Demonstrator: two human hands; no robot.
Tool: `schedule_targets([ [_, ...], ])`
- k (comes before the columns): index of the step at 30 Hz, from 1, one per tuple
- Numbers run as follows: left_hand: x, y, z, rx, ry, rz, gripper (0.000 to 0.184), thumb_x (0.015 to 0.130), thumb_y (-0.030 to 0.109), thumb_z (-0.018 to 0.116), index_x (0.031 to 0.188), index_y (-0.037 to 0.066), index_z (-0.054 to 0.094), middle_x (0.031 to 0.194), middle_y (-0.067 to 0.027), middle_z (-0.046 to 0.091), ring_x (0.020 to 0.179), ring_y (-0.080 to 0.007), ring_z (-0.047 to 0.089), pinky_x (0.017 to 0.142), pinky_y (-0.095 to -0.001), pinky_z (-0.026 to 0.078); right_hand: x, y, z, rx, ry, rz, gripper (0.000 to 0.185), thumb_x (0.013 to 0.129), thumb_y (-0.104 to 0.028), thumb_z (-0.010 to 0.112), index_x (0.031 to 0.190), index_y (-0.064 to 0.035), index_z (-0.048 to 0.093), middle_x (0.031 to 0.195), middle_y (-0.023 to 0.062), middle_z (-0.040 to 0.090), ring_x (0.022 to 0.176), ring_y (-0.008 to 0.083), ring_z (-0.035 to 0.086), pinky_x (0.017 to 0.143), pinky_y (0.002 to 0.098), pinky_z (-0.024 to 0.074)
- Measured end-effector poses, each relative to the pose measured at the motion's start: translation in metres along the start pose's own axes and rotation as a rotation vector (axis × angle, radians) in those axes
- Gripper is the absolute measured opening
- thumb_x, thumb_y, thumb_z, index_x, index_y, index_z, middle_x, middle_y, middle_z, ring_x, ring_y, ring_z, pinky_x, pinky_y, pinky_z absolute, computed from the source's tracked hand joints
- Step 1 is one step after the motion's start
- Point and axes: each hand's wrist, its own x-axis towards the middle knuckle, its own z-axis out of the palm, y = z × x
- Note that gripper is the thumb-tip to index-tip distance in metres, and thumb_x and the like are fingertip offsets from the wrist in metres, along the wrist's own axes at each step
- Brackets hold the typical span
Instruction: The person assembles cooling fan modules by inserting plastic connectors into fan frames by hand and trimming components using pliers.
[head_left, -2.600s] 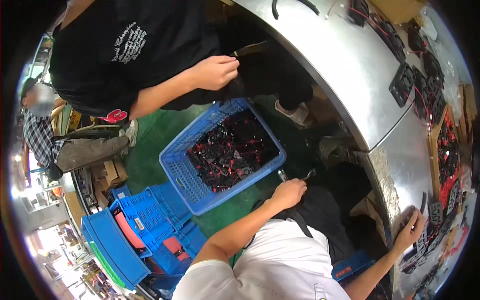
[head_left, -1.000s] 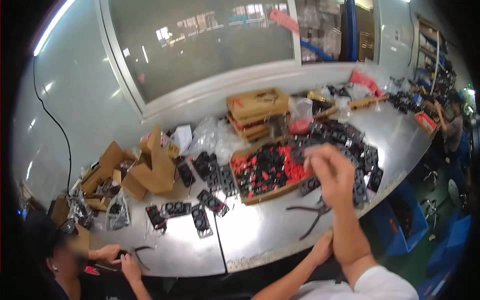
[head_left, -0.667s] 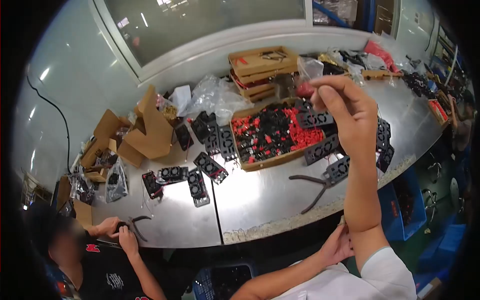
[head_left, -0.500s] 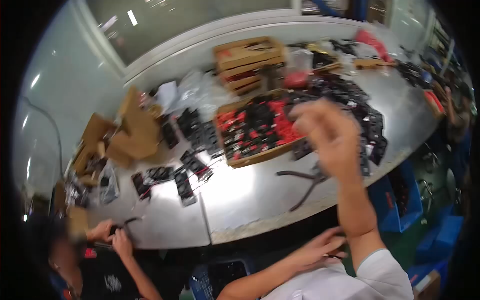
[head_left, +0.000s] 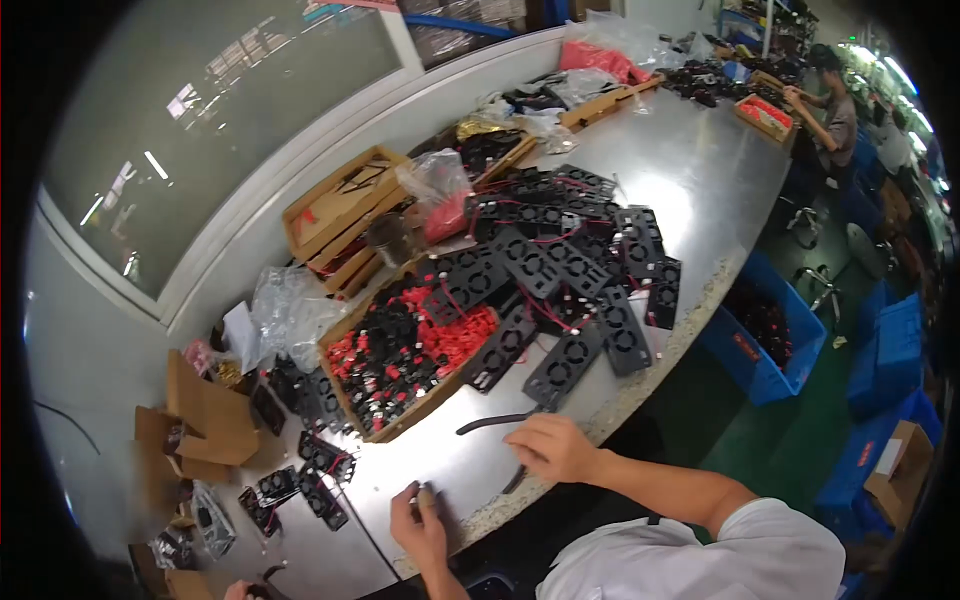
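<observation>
My right hand (head_left: 552, 448) is at the table's front edge, fingers curled over the middle of a pair of pliers (head_left: 488, 423). The dark handles spread out to the left from under it; the hand hides the joint. To the left, my left hand (head_left: 420, 528) is above the tabletop, thumb and fingers closed on a small black part (head_left: 414, 488) whose kind I cannot make out. Just beyond the pliers lie black fan panels (head_left: 565, 368) with red wires, heaped to the back. A cardboard tray (head_left: 405, 422) of small red and black pieces stands behind my left hand.
Smaller fan units (head_left: 320, 495) lie on the left of the metal table, near an open cardboard box (head_left: 215, 415). A blue crate (head_left: 735, 350) stands on the floor at right. A co-worker (head_left: 838, 120) sits at the far end; another person's hand (head_left: 240, 590) shows bottom left.
The view has swung right. My right hand has come down from above the tray and heap to the pliers. My left hand has moved from beside my body to over the table.
</observation>
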Motion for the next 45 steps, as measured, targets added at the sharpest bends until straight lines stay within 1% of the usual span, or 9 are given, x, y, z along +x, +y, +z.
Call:
schedule_targets([
  [11,0.000,-0.007,0.001,-0.087,0.023,-0.127,0.017,0.098,0.009,0.065,0.109,-0.003,0.070,0.090,-0.0087,0.066,0.072,-0.0144,0.061,0.063,-0.0283,0.048,0.088,0.038,-0.060,-0.151,-0.047,0.067,0.017,0.086,-0.008,0.072,0.101,-0.0031,0.068,0.090,0.0125,0.065,0.079,0.0333,0.065,0.069,0.0421,0.0533],
  [14,0.001,-0.006,0.003,-0.056,0.034,-0.116,0.017,0.098,0.009,0.065,0.109,-0.003,0.070,0.092,-0.0089,0.067,0.072,-0.0144,0.061,0.063,-0.0279,0.048,0.100,0.056,-0.068,-0.351,-0.295,0.185,0.041,0.081,-0.011,0.077,0.120,-0.0063,0.063,0.126,0.0153,0.057,0.118,0.0349,0.057,0.097,0.0475,0.0472],
  [19,0.000,0.002,0.001,-0.041,0.042,-0.071,0.018,0.099,0.009,0.064,0.112,-0.002,0.070,0.094,-0.0084,0.069,0.075,-0.0142,0.063,0.067,-0.0273,0.049,0.103,0.086,-0.044,-0.715,-0.387,0.001,0.052,0.076,-0.012,0.079,0.124,-0.0093,0.061,0.144,0.0205,0.045,0.141,0.0418,0.036,0.111,0.0584,0.0330],
  [26,-0.006,0.033,0.012,-0.898,-0.134,-0.442,0.040,0.102,0.018,0.063,0.139,0.004,0.054,0.124,-0.0151,0.064,0.094,-0.0240,0.070,0.078,-0.0334,0.058,0.115,0.060,-0.041,-0.337,-0.333,-0.211,0.023,0.073,-0.001,0.069,0.095,-0.0047,0.061,0.122,0.0134,0.065,0.121,0.0344,0.060,0.103,0.0484,0.0438],
  [28,0.003,0.039,0.025,-1.233,-0.263,-0.504,0.070,0.101,0.038,0.064,0.155,0.008,0.031,0.141,-0.0199,0.052,0.113,-0.0397,0.067,0.086,-0.0399,0.062,0.111,0.032,-0.033,-0.260,-0.170,-0.301,0.021,0.073,-0.001,0.069,0.092,-0.0049,0.060,0.125,0.0143,0.064,0.119,0.0353,0.061,0.100,0.0493,0.0461],
  [32,0.012,0.068,0.029,-1.484,-0.443,-0.425,0.087,0.093,0.037,0.073,0.160,0.013,0.024,0.138,-0.0171,0.055,0.113,-0.0329,0.067,0.085,-0.0393,0.063,0.077,-0.003,-0.015,-0.140,-0.232,-0.360,0.018,0.074,-0.002,0.069,0.090,-0.0052,0.062,0.128,0.0174,0.063,0.123,0.0386,0.059,0.099,0.0519,0.0465],
  [37,0.008,0.055,0.028,-1.201,-0.381,-0.477,0.085,0.088,0.005,0.077,0.158,0.010,0.029,0.135,-0.0130,0.057,0.114,-0.0238,0.066,0.087,-0.0393,0.064,0.046,-0.010,-0.019,0.020,-0.172,0.084,0.040,0.080,0.005,0.070,0.118,-0.0050,0.059,0.144,0.0189,0.051,0.133,0.0360,0.051,0.103,0.0457,0.0470],
  [39,0.006,0.049,0.025,-1.238,-0.368,-0.451,0.087,0.087,0.005,0.078,0.158,0.009,0.029,0.135,-0.0131,0.057,0.115,-0.0238,0.065,0.086,-0.0374,0.064,0.036,-0.005,-0.023,0.255,-0.145,0.348,0.065,0.087,0.007,0.069,0.144,-0.0053,0.042,0.150,0.0192,0.044,0.134,0.0299,0.049,0.104,0.0391,0.0470],
  [45,-0.002,0.055,0.031,-1.248,-0.415,-0.381,0.100,0.082,0.012,0.083,0.161,0.009,0.021,0.138,-0.0190,0.055,0.119,-0.0275,0.064,0.097,-0.0460,0.058,0.007,-0.033,0.010,0.939,0.062,0.879,0.068,0.093,0.005,0.066,0.151,-0.0030,0.031,0.136,0.0172,0.057,0.115,0.0199,0.061,0.095,0.0362,0.0540],
])
